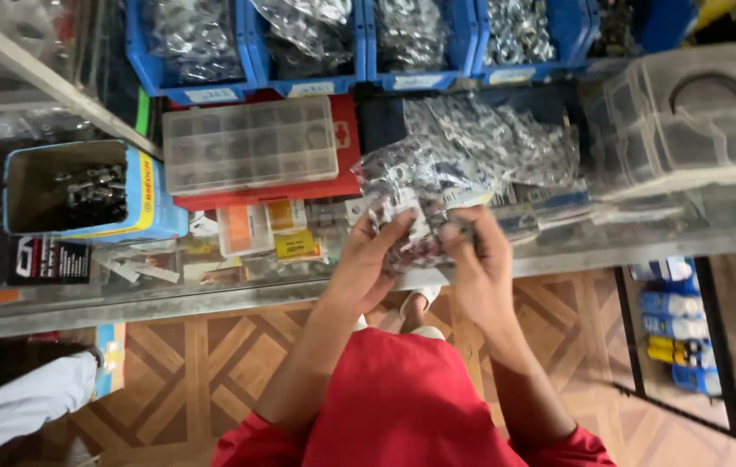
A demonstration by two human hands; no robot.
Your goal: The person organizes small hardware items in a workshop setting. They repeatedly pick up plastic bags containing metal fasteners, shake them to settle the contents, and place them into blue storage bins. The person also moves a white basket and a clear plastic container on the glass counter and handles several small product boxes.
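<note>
We held a clear bag of metal washers [411, 203] over the glass counter [558, 251]; our left hand [368, 264] and right hand [480, 259] clasped its near end; its long axis ran near-to-far, leaning left.

I have one view only, from the camera on the person's head, tilted steeply down and slightly forward. It looks past the red shirt and forearms to the left hand [366, 270] and right hand [482, 264], which sit near centre frame, quite close. Beyond the hands lies the glass counter [125, 298]; farther still, blue bins [359, 82] line the top edge. Below the hands, the parquet floor [203, 372] shows.
</note>
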